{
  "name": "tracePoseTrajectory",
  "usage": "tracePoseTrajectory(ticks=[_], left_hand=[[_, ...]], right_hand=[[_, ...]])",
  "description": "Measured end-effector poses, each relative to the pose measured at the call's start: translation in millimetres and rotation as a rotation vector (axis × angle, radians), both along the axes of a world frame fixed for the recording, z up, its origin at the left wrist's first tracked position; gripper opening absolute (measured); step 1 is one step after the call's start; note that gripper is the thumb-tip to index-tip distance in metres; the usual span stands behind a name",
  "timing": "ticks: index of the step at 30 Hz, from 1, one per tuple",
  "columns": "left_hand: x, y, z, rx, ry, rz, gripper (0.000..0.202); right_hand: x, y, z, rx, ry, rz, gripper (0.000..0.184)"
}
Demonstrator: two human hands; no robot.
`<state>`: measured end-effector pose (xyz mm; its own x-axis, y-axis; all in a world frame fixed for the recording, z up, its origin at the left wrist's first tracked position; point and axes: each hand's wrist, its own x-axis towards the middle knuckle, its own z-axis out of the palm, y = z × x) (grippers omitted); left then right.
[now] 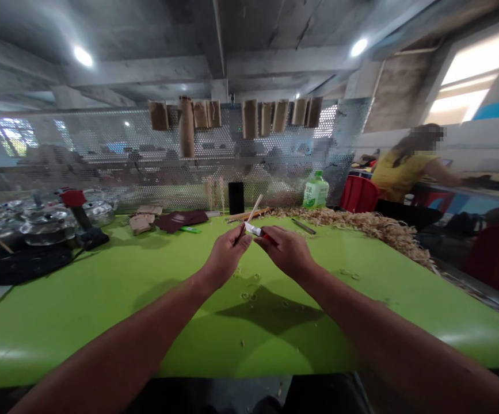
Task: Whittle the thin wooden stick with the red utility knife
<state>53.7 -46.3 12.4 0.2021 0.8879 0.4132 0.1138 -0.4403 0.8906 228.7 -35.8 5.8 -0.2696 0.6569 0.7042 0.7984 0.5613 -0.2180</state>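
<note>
The left hand (pixel 227 257) and right hand (pixel 284 250) nearly meet above the green bench (pixel 102 322). The left clamps a thin pale wooden stick (pixel 254 209), its long axis slanting up and away; the right clamps a red-and-white utility knife (pixel 253 230), its white end just beside the stick. Beyond lies a heap of pale wood shavings (pixel 353 221).

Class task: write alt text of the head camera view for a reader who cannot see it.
A person's left hand holds a pale wooden stick against a red-and-white craft knife in their right hand, above a green table. Wood shavings heap along the table's far side, near a plastic drink bottle.
</note>
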Motion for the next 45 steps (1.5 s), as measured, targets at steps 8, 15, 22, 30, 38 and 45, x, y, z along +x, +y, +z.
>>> tracePoseTrajectory(ticks=[8, 15, 22, 30, 38, 45], left_hand=[[-0.9, 4.0, -4.2, 0.069, 0.042, 0.079, 0.027], [2.8, 2.6, -3.4, 0.095, -0.018, 0.14, 0.027], [3.6, 1.5, -2.5, 0.102, -0.017, 0.166, 0.027], [2.3, -0.2, -1.7, 0.008, 0.029, 0.207, 0.039], [0.8, -6.2, 2.4, -0.186, -0.103, 0.081, 0.027], [-3.0, -0.9, 1.8, -0.387, -0.385, -0.222, 0.03]], right_hand=[[-3.7, -5.5, 1.4, 0.019, -0.056, -0.002, 0.033], [-2.8, -6.3, 2.1, 0.071, -0.092, -0.06, 0.034], [-3.3, -7.7, 2.8, 0.112, -0.108, -0.089, 0.034], [0.7, -3.6, 4.2, 0.151, -0.008, -0.132, 0.032], [26.3, 14.7, 14.3, 0.077, 0.324, -0.221, 0.036], [11.9, 9.3, 4.7, -0.037, 0.177, 0.093, 0.028]])
